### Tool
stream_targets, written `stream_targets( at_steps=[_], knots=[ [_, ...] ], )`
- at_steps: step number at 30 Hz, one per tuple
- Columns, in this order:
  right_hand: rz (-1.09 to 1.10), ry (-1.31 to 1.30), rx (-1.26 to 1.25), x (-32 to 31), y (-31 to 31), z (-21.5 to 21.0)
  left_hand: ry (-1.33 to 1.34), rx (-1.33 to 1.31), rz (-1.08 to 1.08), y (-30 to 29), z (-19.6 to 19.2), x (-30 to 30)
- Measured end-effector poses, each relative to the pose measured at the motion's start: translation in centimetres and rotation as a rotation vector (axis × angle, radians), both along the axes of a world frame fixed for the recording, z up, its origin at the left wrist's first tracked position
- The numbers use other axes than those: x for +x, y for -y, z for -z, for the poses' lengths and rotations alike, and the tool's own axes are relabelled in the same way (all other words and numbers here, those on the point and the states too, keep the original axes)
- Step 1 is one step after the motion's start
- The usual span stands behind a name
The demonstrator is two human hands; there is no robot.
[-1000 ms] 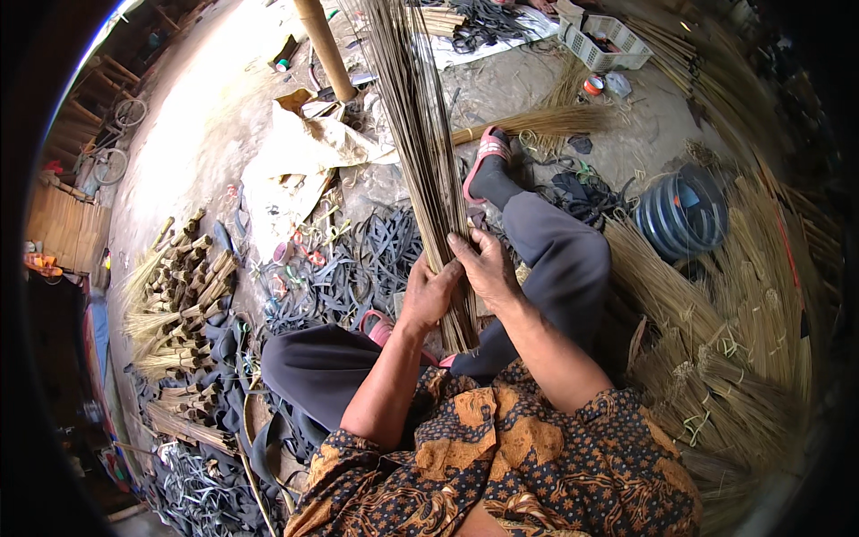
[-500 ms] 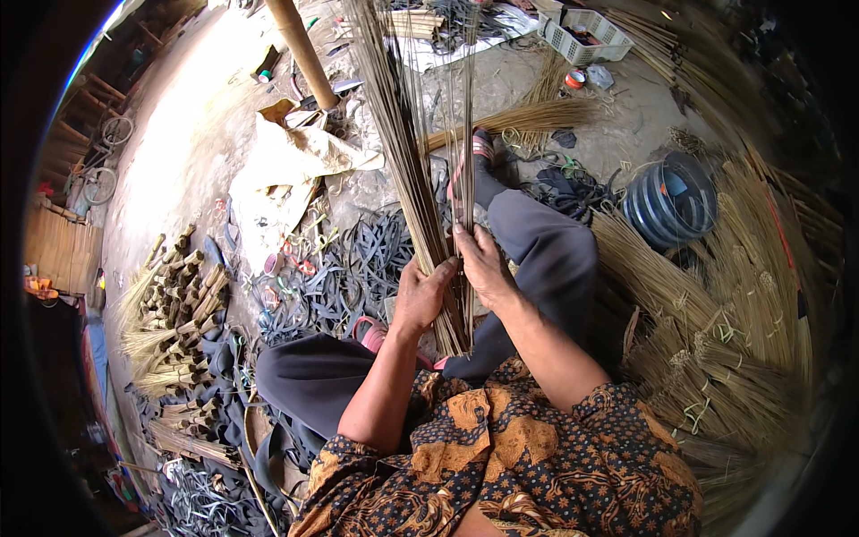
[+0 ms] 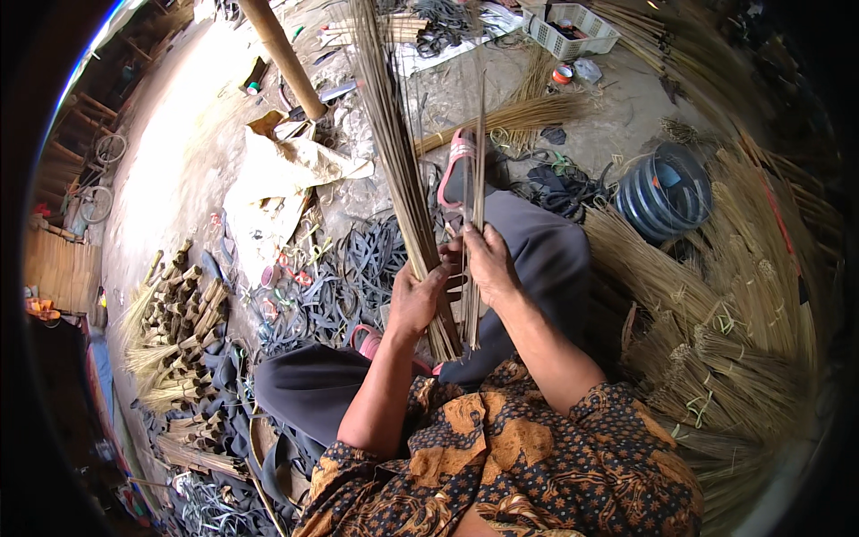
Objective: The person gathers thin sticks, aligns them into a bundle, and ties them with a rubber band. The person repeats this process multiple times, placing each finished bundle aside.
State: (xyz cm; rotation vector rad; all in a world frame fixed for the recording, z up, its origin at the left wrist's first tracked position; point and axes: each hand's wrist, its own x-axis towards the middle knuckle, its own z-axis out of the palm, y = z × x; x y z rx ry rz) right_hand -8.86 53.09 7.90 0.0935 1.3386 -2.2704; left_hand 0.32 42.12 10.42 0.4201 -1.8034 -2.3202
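A long bundle of thin brown sticks [image 3: 400, 170] stands upright in front of my lap, gripped low down by my left hand [image 3: 417, 296]. Its lower ends poke out below that hand. Close on its right, my right hand [image 3: 489, 266] holds a thinner bunch of the same sticks [image 3: 478, 161], apart from the main bundle at top and bottom. Fingers of both hands meet between the two bunches, and some fingertips are hidden behind the sticks. Under them lie my bent legs in dark trousers [image 3: 546, 246], with a pink sandal [image 3: 456, 170] on one foot.
Dark rubber strips [image 3: 358, 277] cover the floor ahead. Tied short bundles [image 3: 183, 304] are heaped at left. Long stick bundles [image 3: 716, 358] and a clear ribbed bucket [image 3: 664, 192] stand at right. Farther off are a pale sack [image 3: 286, 166], a bamboo post [image 3: 282, 58] and a white crate [image 3: 573, 31].
The thinner bunch in my right hand has thickened and moved apart from the main bundle, its lower ends now showing separately. The view has shifted slightly.
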Motion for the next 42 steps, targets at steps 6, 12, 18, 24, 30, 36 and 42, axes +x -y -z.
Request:
stream_targets(
  at_steps=[6, 12, 18, 24, 30, 36, 42],
  knots=[
    [-0.003, -0.01, 0.22, -6.7, -8.0, -3.0, 0.237, 0.034, -0.109, 2.7, -0.2, 0.8],
    [-0.011, -0.583, 1.319, -16.3, -20.7, 0.9, 0.142, 0.196, -0.218, 7.0, -2.2, 2.1],
    [-0.204, -0.182, 1.65, -16.5, -26.5, 11.8, 0.11, 0.211, -0.092, 6.3, -3.3, 2.6],
    [-0.129, -0.385, 1.79, -15.5, -24.1, 7.4, 0.186, 0.267, 0.058, 4.8, -3.6, 1.9],
    [-0.225, -0.527, 0.349, -9.9, -10.3, -7.0, 0.138, 0.439, 0.382, 2.3, -4.5, -0.1],
    [-0.41, -0.218, -0.312, -5.4, 0.8, -13.4, 0.201, 0.257, 0.7, 2.0, -5.6, -0.6],
    [-0.16, -0.478, -0.027, -2.6, 4.2, -12.9, -0.23, -0.371, 0.075, 1.3, -3.9, -2.1]
  ],
)
